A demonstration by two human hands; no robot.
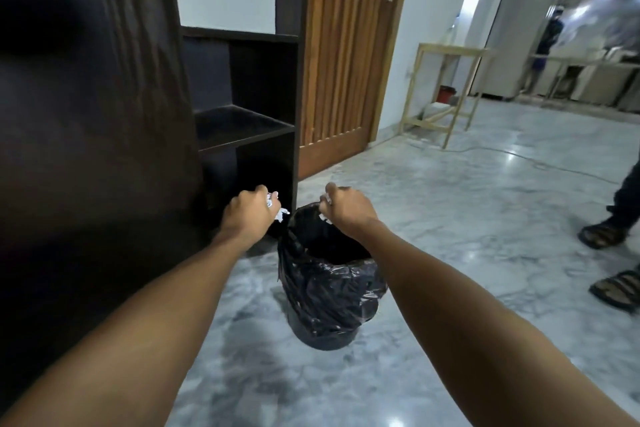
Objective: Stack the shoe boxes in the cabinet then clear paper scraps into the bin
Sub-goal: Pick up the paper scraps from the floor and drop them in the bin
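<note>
Both arms reached toward the bin (pixel 325 291) on the marble floor (pixel 467 218). The left hand (pixel 247 210), at its ten o'clock beside the cabinet (pixel 104 114), clenched paper scraps (pixel 274 205). The right hand (pixel 346 208), over the rim, pinched a scrap (pixel 323 217) in closed fingers.

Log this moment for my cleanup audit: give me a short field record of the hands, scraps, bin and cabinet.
left hand: closed on white paper scraps, just left of the bin, in front of the cabinet's bottom shelf
right hand: closed on a small white scrap, above the bin opening
bin: black, lined with a black bag, standing on the marble floor
cabinet: dark, visible shelves show no shoe boxes
bystander's sandalled feet: right edge
</note>
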